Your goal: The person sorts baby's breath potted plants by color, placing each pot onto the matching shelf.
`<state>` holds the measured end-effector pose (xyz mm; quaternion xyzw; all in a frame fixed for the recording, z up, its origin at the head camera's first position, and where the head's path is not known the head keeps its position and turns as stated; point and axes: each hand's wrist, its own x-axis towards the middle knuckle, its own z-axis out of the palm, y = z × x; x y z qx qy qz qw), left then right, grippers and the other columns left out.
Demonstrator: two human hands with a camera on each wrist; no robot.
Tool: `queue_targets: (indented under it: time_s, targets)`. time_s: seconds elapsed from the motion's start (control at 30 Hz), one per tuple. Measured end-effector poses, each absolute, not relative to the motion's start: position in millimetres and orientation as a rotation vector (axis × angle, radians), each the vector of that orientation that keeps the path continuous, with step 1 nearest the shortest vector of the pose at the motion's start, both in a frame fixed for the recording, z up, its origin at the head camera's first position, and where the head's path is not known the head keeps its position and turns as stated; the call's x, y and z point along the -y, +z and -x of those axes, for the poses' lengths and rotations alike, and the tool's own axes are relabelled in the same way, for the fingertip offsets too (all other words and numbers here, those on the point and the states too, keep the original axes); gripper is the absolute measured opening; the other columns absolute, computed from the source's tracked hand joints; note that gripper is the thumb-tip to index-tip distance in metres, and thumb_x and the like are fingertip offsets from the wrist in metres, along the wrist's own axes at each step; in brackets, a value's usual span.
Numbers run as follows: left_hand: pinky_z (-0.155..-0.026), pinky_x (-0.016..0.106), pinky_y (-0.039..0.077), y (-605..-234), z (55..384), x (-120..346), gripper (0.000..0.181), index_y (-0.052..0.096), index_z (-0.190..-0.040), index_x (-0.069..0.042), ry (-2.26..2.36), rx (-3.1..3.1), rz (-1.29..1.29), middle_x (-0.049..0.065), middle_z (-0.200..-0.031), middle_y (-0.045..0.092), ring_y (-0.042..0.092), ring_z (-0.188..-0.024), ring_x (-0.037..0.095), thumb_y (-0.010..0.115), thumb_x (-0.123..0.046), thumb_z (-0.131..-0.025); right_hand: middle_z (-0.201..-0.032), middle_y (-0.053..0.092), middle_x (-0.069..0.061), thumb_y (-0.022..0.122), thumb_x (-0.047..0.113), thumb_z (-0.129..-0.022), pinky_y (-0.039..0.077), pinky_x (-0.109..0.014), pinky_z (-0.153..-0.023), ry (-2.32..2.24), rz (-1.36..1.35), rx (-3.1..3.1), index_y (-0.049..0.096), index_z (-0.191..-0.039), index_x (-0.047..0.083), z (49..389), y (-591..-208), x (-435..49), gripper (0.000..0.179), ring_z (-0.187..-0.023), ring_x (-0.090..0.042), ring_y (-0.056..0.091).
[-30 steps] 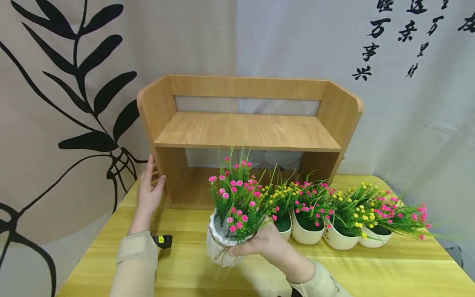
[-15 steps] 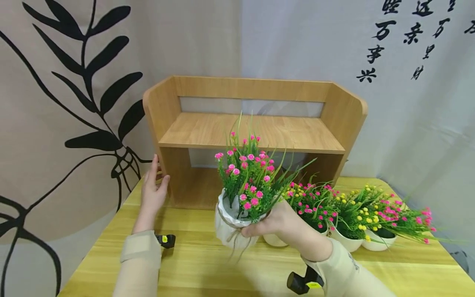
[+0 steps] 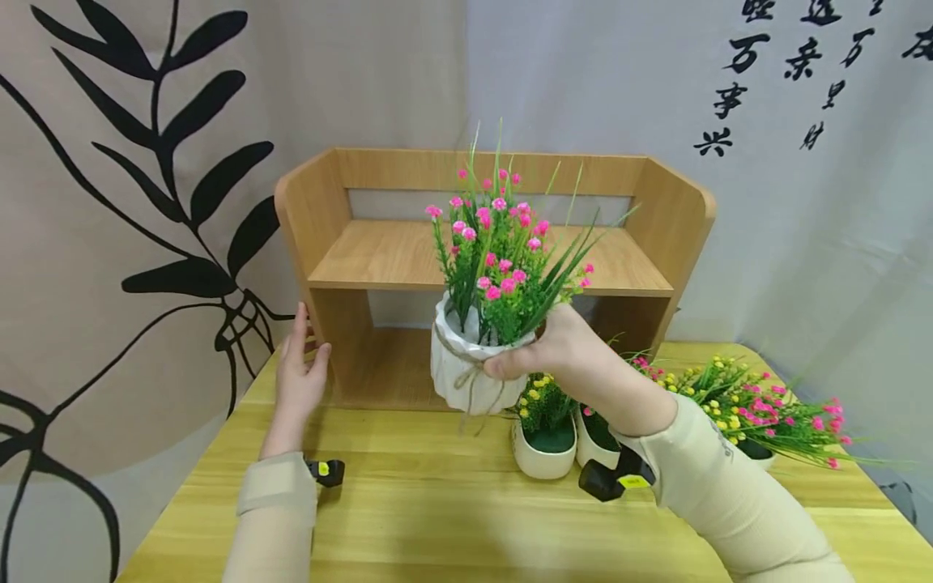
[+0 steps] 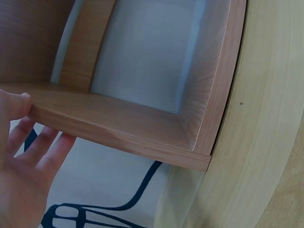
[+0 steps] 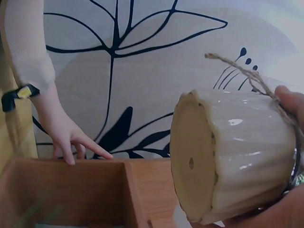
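In the head view my right hand [image 3: 554,348] holds a white ceramic flowerpot [image 3: 466,368] with pink flowers and twine tied round it. My thumb lies across its front, and the pot is raised in front of the wooden shelf [image 3: 415,251]. The right wrist view shows the pot's underside [image 5: 190,161] with a small hole. On the left, my left hand [image 3: 300,389] grips the front edge of the shelf's side panel. In the left wrist view its thumb [image 4: 20,104] overlaps the edge, with the fingers [image 4: 54,154] on the outer side.
Several smaller white pots stand in a row on the wooden table [image 3: 408,518], right of centre; the nearest pot [image 3: 545,449] has yellow flowers. My right forearm covers part of the row. Behind the shelf hangs a printed curtain [image 3: 583,73].
My right hand has lifted the pink-flowered pot from low above the table to the level of the shelf's lower opening, slightly rightward. The left hand stays at the side panel.
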<state>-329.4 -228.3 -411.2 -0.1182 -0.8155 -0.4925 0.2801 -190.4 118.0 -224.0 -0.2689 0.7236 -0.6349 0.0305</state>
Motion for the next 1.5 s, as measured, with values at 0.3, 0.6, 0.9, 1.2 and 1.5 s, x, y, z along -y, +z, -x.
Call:
queue_targets:
  time_s: [0.3, 0.6, 0.9, 1.2, 1.5]
  targets:
    - [-0.088, 0.061, 0.046, -412.8, 327.5, 229.7, 0.079, 0.01, -0.157, -0.034, -1.307, 2.199, 0.305, 0.029, -0.138, 0.035, 0.048, -0.114, 0.049, 0.049, 0.002, -0.098, -0.117, 0.062, -0.008, 0.082, 0.007, -0.061, 0.037, -0.04, -0.102, -2.072, 0.923, -2.163, 0.053, -0.129, 0.003, 209.4, -199.4, -119.9, 0.074, -0.109, -0.022, 0.054]
    - [-0.086, 0.059, 0.047, -412.3, 332.0, 229.1, 0.079, 0.012, -0.157, -0.032, -1.301, 2.17, 0.332, 0.029, -0.136, 0.037, 0.051, -0.111, 0.047, 0.051, 0.003, -0.097, -0.113, 0.063, -0.009, 0.091, 0.021, -0.059, 0.037, -0.04, -0.101, -2.093, 1.026, -2.138, 0.055, -0.125, 0.003, 219.5, -185.6, -120.8, 0.077, -0.106, -0.022, 0.054]
    - [-0.085, 0.06, 0.047, -410.9, 330.1, 229.6, 0.079, 0.012, -0.157, -0.03, -1.284, 2.172, 0.337, 0.029, -0.134, 0.037, 0.05, -0.11, 0.048, 0.051, 0.004, -0.097, -0.112, 0.063, -0.009, 0.073, 0.003, -0.067, 0.04, -0.038, -0.098, -2.082, 1.067, -2.128, 0.053, -0.126, 0.002, 232.9, -183.3, -111.0, 0.063, -0.104, -0.021, 0.055]
    - [-0.086, 0.059, 0.048, -414.3, 327.2, 229.6, 0.078, 0.013, -0.157, -0.03, -1.295, 2.18, 0.323, 0.029, -0.135, 0.037, 0.051, -0.11, 0.048, 0.052, 0.002, -0.097, -0.11, 0.062, -0.01, 0.067, 0.001, -0.072, 0.045, -0.036, -0.093, -2.081, 1.02, -2.078, 0.054, -0.121, -0.002, 257.3, -176.5, -95.5, 0.052, -0.1, -0.02, 0.057]
    - [-0.086, 0.058, 0.048, -412.5, 327.6, 229.6, 0.078, 0.013, -0.157, -0.032, -1.305, 2.178, 0.32, 0.027, -0.136, 0.038, 0.051, -0.11, 0.046, 0.051, 0.003, -0.097, -0.107, 0.064, -0.01, 0.066, -0.001, -0.078, 0.049, -0.033, -0.087, -2.147, 0.962, -2.019, 0.054, -0.124, 0.001, 284.8, -157.4, -77.2, 0.047, -0.096, -0.018, 0.059]
